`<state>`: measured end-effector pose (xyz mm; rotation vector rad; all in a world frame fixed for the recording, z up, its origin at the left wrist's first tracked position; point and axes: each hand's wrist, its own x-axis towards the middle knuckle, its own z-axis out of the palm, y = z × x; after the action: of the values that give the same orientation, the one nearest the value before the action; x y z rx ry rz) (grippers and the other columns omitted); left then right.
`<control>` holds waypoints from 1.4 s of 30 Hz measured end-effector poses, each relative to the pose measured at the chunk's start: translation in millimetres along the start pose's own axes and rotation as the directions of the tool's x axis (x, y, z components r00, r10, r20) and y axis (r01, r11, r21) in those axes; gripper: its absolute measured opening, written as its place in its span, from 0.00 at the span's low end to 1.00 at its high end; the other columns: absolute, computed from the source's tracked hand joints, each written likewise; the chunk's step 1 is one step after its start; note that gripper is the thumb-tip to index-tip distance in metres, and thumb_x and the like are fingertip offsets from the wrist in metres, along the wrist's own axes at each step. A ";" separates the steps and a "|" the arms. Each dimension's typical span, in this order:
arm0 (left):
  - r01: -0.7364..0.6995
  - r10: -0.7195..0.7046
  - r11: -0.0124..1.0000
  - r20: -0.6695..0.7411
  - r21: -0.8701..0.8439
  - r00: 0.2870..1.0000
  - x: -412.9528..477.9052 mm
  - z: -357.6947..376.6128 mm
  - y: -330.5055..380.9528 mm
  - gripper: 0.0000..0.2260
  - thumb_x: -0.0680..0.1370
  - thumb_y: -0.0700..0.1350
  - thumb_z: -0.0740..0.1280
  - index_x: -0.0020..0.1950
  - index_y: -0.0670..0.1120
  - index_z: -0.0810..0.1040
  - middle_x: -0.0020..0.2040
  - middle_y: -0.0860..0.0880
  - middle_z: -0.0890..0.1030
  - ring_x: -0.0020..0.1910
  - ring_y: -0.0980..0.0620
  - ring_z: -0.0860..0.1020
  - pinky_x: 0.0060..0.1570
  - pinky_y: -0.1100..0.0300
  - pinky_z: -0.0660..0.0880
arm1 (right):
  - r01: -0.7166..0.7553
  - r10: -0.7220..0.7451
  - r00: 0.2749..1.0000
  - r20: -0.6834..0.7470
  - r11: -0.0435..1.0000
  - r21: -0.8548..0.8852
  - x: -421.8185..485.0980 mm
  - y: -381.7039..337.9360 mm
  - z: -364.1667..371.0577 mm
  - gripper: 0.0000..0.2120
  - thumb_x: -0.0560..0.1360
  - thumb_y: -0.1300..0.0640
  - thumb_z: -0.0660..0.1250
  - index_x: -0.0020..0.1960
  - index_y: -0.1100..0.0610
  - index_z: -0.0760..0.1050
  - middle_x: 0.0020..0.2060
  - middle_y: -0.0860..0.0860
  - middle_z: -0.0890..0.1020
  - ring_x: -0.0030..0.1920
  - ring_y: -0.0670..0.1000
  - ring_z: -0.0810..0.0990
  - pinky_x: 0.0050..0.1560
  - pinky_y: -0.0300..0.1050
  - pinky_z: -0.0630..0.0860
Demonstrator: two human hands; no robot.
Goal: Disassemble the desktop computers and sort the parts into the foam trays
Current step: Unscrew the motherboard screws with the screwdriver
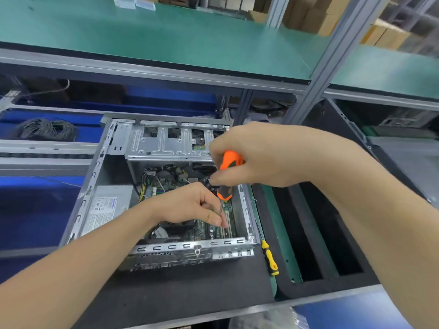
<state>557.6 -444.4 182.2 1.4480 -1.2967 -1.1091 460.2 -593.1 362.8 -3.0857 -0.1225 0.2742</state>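
The case (190, 244) lies open on its side on the worktop (190, 293), with the board (202, 230) screwed into its floor, the power supply (107, 207) at the left and the drive cage (166, 143) at the far end. The foam tray (332, 284) sits just beside the case on the right, and its long slots hold no parts that can be seen.

The right grip (256, 157) is curled round the orange handle of the driver (230, 159), fingers wrapped and thumb low on the collar. The left grip (190, 205) pinches the thin shaft near its tip between thumb and fingertips, steadying it over the board near the expansion slots. The tip itself is hidden behind those fingers, so whether it is seated in a screw cannot be told.

The step in hand looks like taking out a board screw, early in the strip-down, since the supply, the cage and the cabling are all in place. The next move likely calls for the tip to sit square in the screw head, downward pressure from the right grip while it turns, and the left grip ready to catch the loosened screw before it drops among the cables. A second driver (269, 257), yellow and black, lies between case and tray.
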 end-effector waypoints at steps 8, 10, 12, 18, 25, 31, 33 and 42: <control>-0.030 0.027 0.999 -0.088 -0.038 0.996 -5.5 -3.0 13.0 0.21 0.74 0.51 0.79 0.29 0.56 0.69 0.26 0.50 0.58 0.39 0.54 0.83 0.45 0.61 0.77 | 0.203 -0.196 0.979 0.060 0.969 -0.139 0.4 -10.4 -4.1 0.06 0.76 0.57 0.69 0.46 0.47 0.83 0.34 0.39 0.72 0.36 0.30 0.71 0.35 0.35 0.71; -0.098 0.090 0.990 -0.087 -0.098 0.992 -8.0 -5.3 21.7 0.17 0.76 0.50 0.77 0.31 0.58 0.75 0.26 0.56 0.60 0.26 0.56 0.64 0.35 0.68 0.68 | 0.254 -0.244 0.965 0.091 0.960 -0.121 -1.7 -14.9 -7.2 0.11 0.72 0.63 0.69 0.41 0.47 0.82 0.36 0.41 0.72 0.38 0.32 0.71 0.34 0.33 0.66; -0.131 0.111 0.976 -0.122 -0.175 0.986 -9.1 -7.4 32.0 0.08 0.76 0.47 0.74 0.38 0.48 0.82 0.27 0.41 0.63 0.28 0.45 0.58 0.37 0.67 0.65 | 0.301 -0.293 0.949 0.113 0.952 -0.060 -5.3 -19.9 -12.0 0.16 0.67 0.69 0.68 0.37 0.47 0.80 0.40 0.43 0.73 0.40 0.37 0.71 0.34 0.33 0.63; -0.226 0.202 0.970 -0.208 -0.094 0.957 -4.3 -5.6 56.3 0.10 0.75 0.42 0.74 0.45 0.37 0.76 0.38 0.46 0.76 0.41 0.52 0.74 0.47 0.61 0.73 | 0.248 -0.256 0.956 0.143 0.966 0.071 -16.6 -25.5 -22.0 0.10 0.72 0.56 0.67 0.51 0.46 0.77 0.47 0.41 0.74 0.47 0.41 0.73 0.46 0.36 0.71; -0.135 0.099 0.987 -0.340 -0.084 0.935 8.3 14.9 62.2 0.23 0.70 0.47 0.79 0.52 0.30 0.76 0.46 0.27 0.77 0.43 0.38 0.77 0.45 0.36 0.77 | -0.154 0.110 0.968 -0.227 0.970 -0.188 -16.7 -44.4 0.2 0.29 0.78 0.28 0.55 0.34 0.53 0.64 0.30 0.48 0.66 0.30 0.51 0.68 0.28 0.43 0.59; -0.071 0.048 0.996 -0.405 -0.044 0.913 16.3 21.4 62.2 0.19 0.68 0.53 0.82 0.50 0.43 0.84 0.42 0.31 0.78 0.39 0.34 0.75 0.42 0.34 0.75 | -0.300 0.286 0.952 -0.108 0.943 -0.146 -7.7 -40.4 -2.7 0.25 0.81 0.37 0.62 0.36 0.54 0.62 0.33 0.52 0.66 0.29 0.51 0.64 0.28 0.43 0.60; -0.150 0.108 0.985 -0.366 -0.087 0.924 12.5 17.2 61.4 0.10 0.71 0.47 0.81 0.48 0.47 0.85 0.32 0.33 0.68 0.30 0.40 0.65 0.34 0.49 0.65 | -0.199 0.201 0.980 -0.006 0.966 -0.166 -11.5 -34.0 -10.6 0.16 0.82 0.43 0.63 0.43 0.55 0.72 0.35 0.51 0.70 0.32 0.52 0.72 0.28 0.44 0.64; -0.164 0.144 0.975 -0.136 -0.150 0.980 -0.2 -14.2 62.6 0.06 0.78 0.45 0.75 0.46 0.57 0.85 0.28 0.54 0.56 0.27 0.54 0.57 0.38 0.64 0.67 | 0.051 -0.036 0.989 0.146 0.993 -0.103 -27.1 -17.1 -23.5 0.03 0.78 0.49 0.70 0.50 0.44 0.76 0.44 0.47 0.76 0.52 0.49 0.72 0.47 0.51 0.76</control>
<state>557.9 -448.3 246.4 1.2556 -1.1827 -0.9808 436.6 -579.1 391.5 -3.1608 -0.2162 0.5051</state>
